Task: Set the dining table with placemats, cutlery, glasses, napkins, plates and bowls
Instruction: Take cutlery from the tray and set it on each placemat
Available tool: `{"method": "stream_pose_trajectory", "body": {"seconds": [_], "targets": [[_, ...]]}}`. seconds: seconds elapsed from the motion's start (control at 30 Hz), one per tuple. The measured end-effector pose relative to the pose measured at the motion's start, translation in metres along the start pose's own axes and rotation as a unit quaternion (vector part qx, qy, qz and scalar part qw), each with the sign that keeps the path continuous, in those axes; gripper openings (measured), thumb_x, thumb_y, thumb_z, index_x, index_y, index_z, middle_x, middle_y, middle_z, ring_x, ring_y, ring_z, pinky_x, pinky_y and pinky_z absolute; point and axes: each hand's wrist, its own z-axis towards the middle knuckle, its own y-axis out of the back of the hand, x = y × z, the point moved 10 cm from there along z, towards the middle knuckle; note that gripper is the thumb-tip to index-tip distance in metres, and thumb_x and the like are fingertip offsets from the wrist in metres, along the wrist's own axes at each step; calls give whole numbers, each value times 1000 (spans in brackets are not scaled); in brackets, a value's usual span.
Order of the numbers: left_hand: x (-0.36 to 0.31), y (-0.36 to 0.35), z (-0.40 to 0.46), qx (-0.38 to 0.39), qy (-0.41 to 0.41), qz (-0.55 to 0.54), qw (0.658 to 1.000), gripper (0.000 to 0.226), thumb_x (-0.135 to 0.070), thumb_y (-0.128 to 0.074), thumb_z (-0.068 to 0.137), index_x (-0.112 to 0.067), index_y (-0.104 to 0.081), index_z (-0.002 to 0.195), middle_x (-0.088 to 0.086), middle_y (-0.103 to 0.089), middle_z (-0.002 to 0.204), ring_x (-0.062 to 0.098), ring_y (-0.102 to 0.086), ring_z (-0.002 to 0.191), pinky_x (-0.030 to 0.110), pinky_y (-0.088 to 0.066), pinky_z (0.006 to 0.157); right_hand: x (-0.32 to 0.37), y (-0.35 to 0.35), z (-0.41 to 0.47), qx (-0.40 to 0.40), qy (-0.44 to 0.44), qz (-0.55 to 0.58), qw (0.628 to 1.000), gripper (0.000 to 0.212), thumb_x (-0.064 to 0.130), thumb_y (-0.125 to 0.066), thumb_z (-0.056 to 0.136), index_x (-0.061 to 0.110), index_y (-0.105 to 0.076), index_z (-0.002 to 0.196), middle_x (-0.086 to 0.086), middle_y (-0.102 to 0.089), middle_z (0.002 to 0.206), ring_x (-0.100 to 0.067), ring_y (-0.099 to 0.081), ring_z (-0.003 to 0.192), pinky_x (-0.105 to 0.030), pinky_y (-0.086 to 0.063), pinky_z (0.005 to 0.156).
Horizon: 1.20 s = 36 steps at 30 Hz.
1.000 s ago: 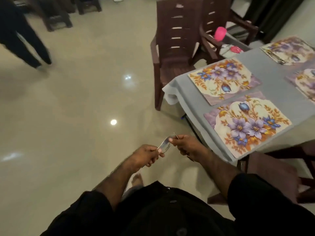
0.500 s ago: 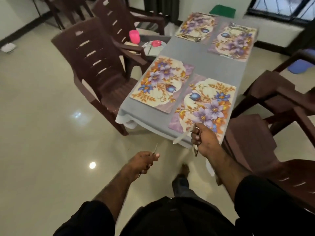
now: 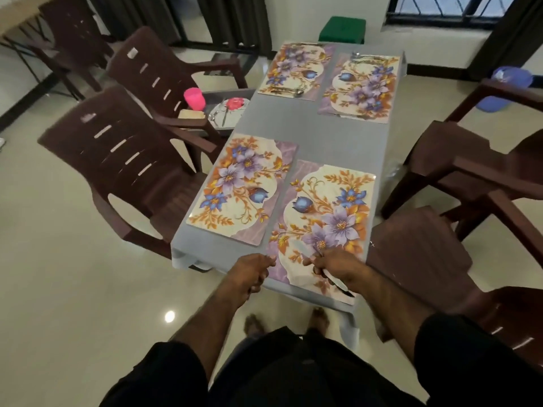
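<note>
The grey-clothed dining table [image 3: 311,133] carries several floral placemats. My right hand [image 3: 335,267] hovers over the near right placemat [image 3: 329,207], gripping cutlery [image 3: 338,284]; a knife blade pokes out up-left and another piece trails toward me. My left hand [image 3: 252,273] sits curled at the table's near edge, just left of that mat, fingertips pinched; the thin piece it holds is barely visible. The near left placemat [image 3: 244,186] is bare. Cutlery [image 3: 286,91] lies on the far left placemat [image 3: 296,66], and more lies on the far right placemat [image 3: 363,86].
Brown plastic chairs stand at the left [image 3: 123,171] and at the right [image 3: 458,171], one [image 3: 423,259] close by my right arm. A small side table holds a pink cup [image 3: 194,98], a red bowl [image 3: 235,103] and a plate [image 3: 226,114]. A green stool [image 3: 342,29] stands beyond the table.
I have turned and stepped up to the table's near end. My hands split the cutlery between them, and both have moved forward, the right over the near right placemat.
</note>
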Motion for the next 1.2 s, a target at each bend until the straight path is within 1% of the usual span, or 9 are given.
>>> {"method": "stream_pose_trajectory", "body": {"seconds": [0.13,0.23,0.3,0.4,0.57,0.73,0.83,1.03,1.2], "targets": [[-28,-39,26,47,-19,14,999,24,-28,-75,99,-5,-70,94,11,-68,81,14,-31,52,26,-17,50,15,9,-8,47,79,-67,993,36,33,-62,106,27,-84,78,-14,-72,74,-15,-49,57,-29,-39,57],[-45,-69,41,104,-24,41,993,15,-22,-76,99,-8,-73,95,6,-65,72,12,-29,52,24,-17,49,11,17,-5,57,107,-119,986,42,39,-64,105,40,-79,66,-23,-77,89,-35,-63,70,-41,-50,68],[-51,-84,47,127,-28,66,989,13,-14,-77,97,-9,-71,87,0,-51,62,11,-30,51,23,-20,48,7,19,-3,60,107,-132,984,38,42,-66,103,39,-79,67,-14,-78,80,-41,-69,76,-52,-57,76],[-55,-84,59,113,-45,99,988,14,-8,-81,92,-7,-74,80,2,-56,60,12,-36,50,22,-26,46,4,32,3,30,101,-154,983,41,39,-71,100,24,-75,63,8,-72,64,-10,-64,65,-34,-55,72],[-47,-45,82,42,-46,149,987,25,-15,-89,85,-5,-70,72,13,-69,68,11,-45,48,23,-33,44,-24,46,19,-1,76,-186,979,17,23,-80,93,20,-80,77,2,-77,74,-5,-63,65,-26,-53,69],[-24,-47,90,96,0,213,972,5,-3,-82,88,-4,-79,85,10,-73,77,13,-55,61,22,-43,48,-27,50,23,-64,83,-274,956,16,24,-75,95,17,-74,80,-1,-74,84,-11,-62,75,-29,-48,71],[-26,-55,99,113,-57,327,936,8,-13,-86,88,-7,-80,89,6,-76,85,14,-64,72,23,-52,60,-31,51,21,-101,83,-334,933,19,26,-70,95,24,-63,78,-5,-72,90,-22,-64,82,-37,-51,72],[-33,-62,98,59,-159,506,846,26,-44,-83,88,-21,-80,100,-6,-69,88,16,-63,82,28,-47,69,-41,38,20,-85,111,-417,898,14,15,-65,90,16,-72,102,-10,-63,109,-31,-64,97,-37,-48,76],[-27,-62,99,64,-179,531,826,31,-47,-85,83,-20,-75,94,-6,-61,95,15,-58,85,32,-48,70,-38,36,17,-91,127,-407,900,15,24,-72,91,13,-69,101,-9,-61,109,-29,-62,96,-33,-43,73]]}}
